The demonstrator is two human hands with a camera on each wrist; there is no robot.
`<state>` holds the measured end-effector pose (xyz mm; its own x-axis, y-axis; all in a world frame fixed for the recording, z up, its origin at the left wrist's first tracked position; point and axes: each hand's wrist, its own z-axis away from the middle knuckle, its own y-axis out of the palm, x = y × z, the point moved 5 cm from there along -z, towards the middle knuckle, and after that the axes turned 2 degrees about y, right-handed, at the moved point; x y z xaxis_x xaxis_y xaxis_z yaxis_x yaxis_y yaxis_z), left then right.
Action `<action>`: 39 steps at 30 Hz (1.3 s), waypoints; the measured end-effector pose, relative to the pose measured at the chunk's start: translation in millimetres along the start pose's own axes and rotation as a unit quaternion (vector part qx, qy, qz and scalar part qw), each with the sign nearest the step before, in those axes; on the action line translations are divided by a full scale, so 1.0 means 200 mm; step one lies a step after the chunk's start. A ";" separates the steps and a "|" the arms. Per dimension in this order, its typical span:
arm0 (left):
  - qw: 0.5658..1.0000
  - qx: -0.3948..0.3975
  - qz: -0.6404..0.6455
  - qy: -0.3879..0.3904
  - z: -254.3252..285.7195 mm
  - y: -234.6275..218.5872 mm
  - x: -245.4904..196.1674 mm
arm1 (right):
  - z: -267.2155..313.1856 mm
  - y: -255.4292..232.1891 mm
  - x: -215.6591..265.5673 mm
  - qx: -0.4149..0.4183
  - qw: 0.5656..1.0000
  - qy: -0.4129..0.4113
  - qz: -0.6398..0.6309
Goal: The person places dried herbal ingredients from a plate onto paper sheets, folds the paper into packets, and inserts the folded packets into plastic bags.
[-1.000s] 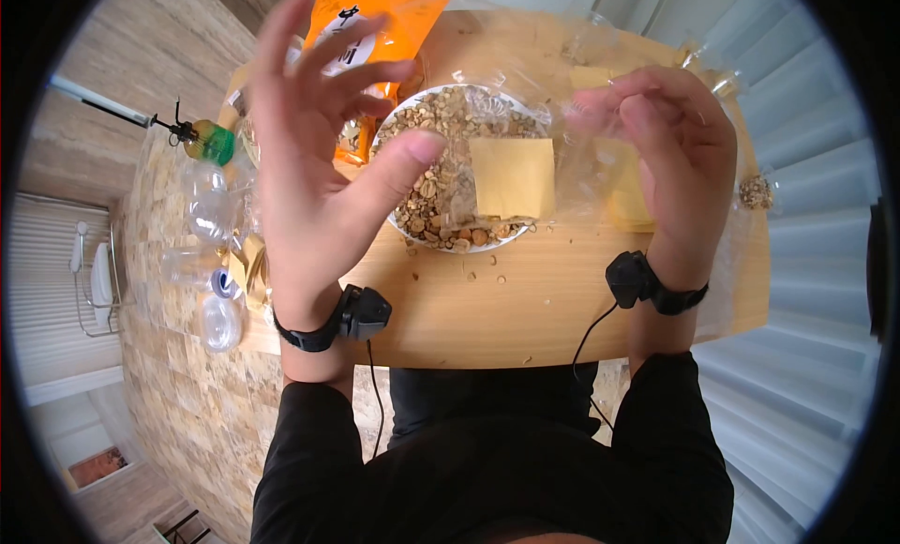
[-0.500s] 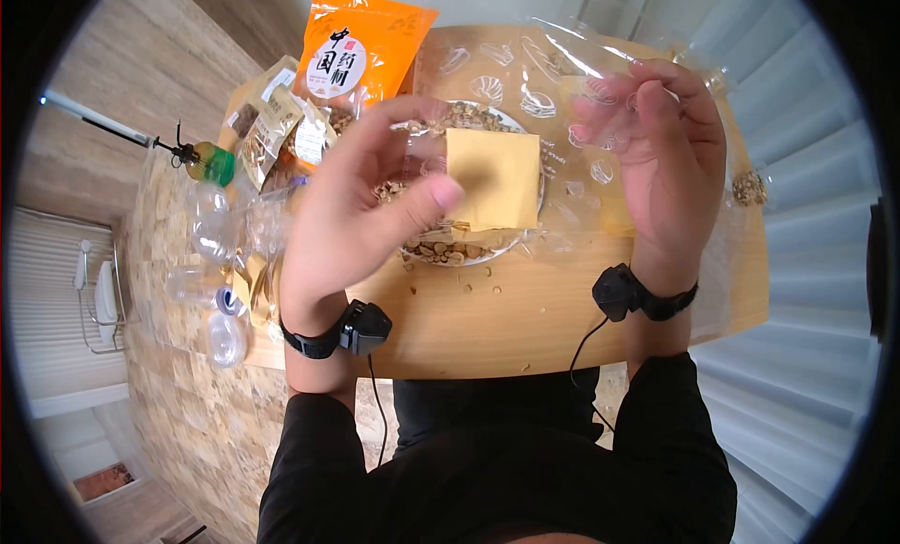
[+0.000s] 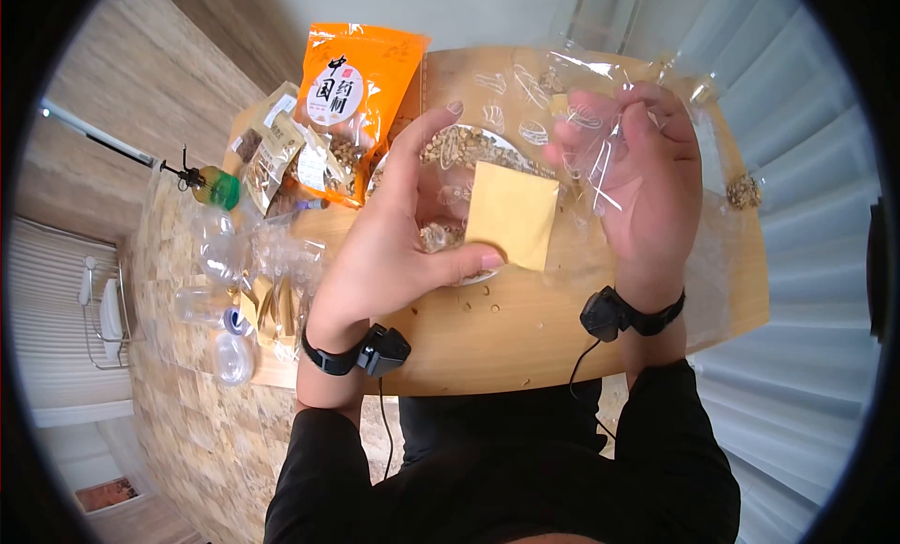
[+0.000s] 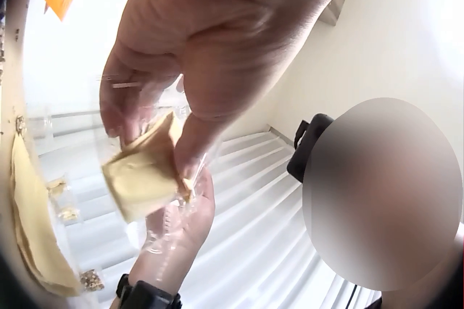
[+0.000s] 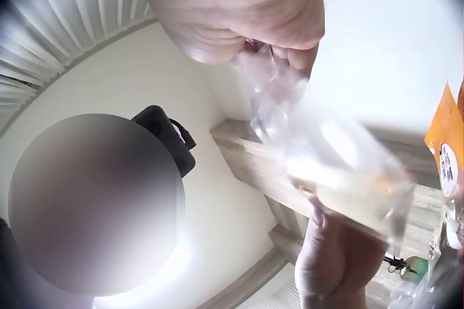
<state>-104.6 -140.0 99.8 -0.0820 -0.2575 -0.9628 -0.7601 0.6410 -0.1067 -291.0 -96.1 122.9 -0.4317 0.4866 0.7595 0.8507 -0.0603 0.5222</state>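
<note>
A yellow paper packet (image 3: 511,216) lies inside a clear plastic bag (image 3: 492,80) printed with white outlines. My left hand (image 3: 384,244) pinches the packet's lower left through the film, thumb on the near face and fingers behind. In the left wrist view the packet (image 4: 145,171) looks puffed and tilted between thumb and fingers. My right hand (image 3: 652,178) grips the bag's other end, where the film (image 5: 272,81) is gathered into folds in the right wrist view. Beneath, a white plate (image 3: 520,155) of chopped dried herbs is partly hidden by the left hand and packet.
An orange pouch (image 3: 366,70) and smaller herb packets (image 3: 274,145) stand at the back left. Clear jars (image 3: 220,253) and folded yellow paper (image 3: 277,309) lie along the left edge. A small bag of herbs (image 3: 745,191) sits at the right. Crumbs (image 3: 494,309) dot the table front.
My left hand came down and rightward from open fingers to pinching the packet. The packet is tilted now and sits lower. My right hand kept the bag's end and shifted slightly left and down.
</note>
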 end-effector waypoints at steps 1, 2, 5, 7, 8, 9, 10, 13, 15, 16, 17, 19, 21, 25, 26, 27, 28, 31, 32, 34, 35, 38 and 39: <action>1.000 -0.008 -0.020 -0.012 0.00 -0.01 0.00 | -0.01 0.00 0.00 0.001 1.000 -0.002 -0.001; 1.000 -0.008 -0.021 -0.011 0.00 -0.01 -0.01 | -0.01 0.00 0.01 0.011 1.000 -0.007 0.004; 1.000 0.002 -0.003 -0.029 0.00 -0.04 -0.01 | -0.02 -0.04 0.04 0.039 0.999 0.007 0.006; 0.992 -0.004 -0.066 0.108 0.00 -0.07 -0.06 | -0.02 -0.04 0.04 0.060 0.998 0.026 0.004; 0.992 -0.005 -0.067 0.109 0.00 -0.07 -0.07 | -0.02 -0.03 0.04 0.078 0.995 0.035 0.045; 0.993 -0.045 -0.025 0.104 0.00 -0.10 -0.09 | -0.01 -0.01 0.03 0.097 0.991 0.044 0.084; 0.991 -0.084 0.018 0.098 0.01 -0.13 -0.09 | 0.00 0.00 0.03 0.101 0.991 0.044 0.082; 0.987 -0.117 0.016 0.105 0.03 -0.16 -0.11 | 0.02 0.03 0.01 0.136 0.978 0.071 0.140; 0.983 -0.151 -0.017 0.106 0.05 -0.19 -0.11 | 0.02 0.03 0.02 0.146 0.971 0.051 0.180; 0.983 -0.151 -0.017 0.106 0.05 -0.20 -0.11 | 0.02 0.03 0.03 0.146 0.971 0.051 0.181; 0.982 -0.150 -0.011 0.113 0.06 -0.21 -0.11 | 0.01 0.03 0.05 0.140 0.970 0.038 0.196; 0.980 -0.159 -0.014 0.122 0.07 -0.21 -0.14 | 0.01 0.03 0.07 0.134 0.968 0.025 0.212; 0.980 -0.158 -0.019 0.123 0.07 -0.21 -0.16 | 0.02 0.02 0.09 0.120 0.940 -0.002 0.320; 0.977 -0.153 0.009 0.151 0.08 -0.21 -0.16 | 0.02 0.02 0.13 0.143 0.910 -0.086 0.380; 0.977 -0.154 0.009 0.150 0.09 -0.22 -0.15 | 0.02 0.03 0.13 0.181 0.903 -0.109 0.375; 0.977 -0.144 0.002 0.159 0.09 -0.23 -0.15 | 0.02 0.04 0.14 0.218 0.894 -0.132 0.368; 0.976 -0.135 -0.005 0.170 0.09 -0.24 -0.15 | 0.01 0.03 0.14 0.219 0.894 -0.132 0.368; 0.976 -0.111 0.093 0.161 0.07 -0.24 -0.17 | 0.01 0.03 0.15 0.252 0.886 -0.146 0.361; 0.977 -0.110 0.092 0.161 0.07 -0.24 -0.17 | 0.01 0.03 0.15 0.263 0.887 -0.135 0.355; 0.976 -0.156 0.033 0.148 0.09 -0.24 -0.15 | 0.01 0.04 0.15 0.275 0.888 -0.126 0.346; 0.975 -0.169 -0.001 0.147 0.08 -0.20 -0.16 | 0.01 0.04 0.14 0.266 0.897 -0.124 0.330; 0.971 -0.198 0.002 0.133 0.07 -0.18 -0.12 | 0.01 0.03 0.12 0.225 0.910 -0.106 0.331; 0.967 -0.212 0.008 0.140 0.07 -0.17 -0.14 | 0.00 0.02 0.10 0.193 0.911 -0.091 0.352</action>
<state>-66.8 -144.0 126.8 -0.2224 -0.4743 -0.8518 -0.9486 0.3069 0.0767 -297.2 -86.7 140.0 0.2897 0.5833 0.7589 0.9548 -0.1202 -0.2720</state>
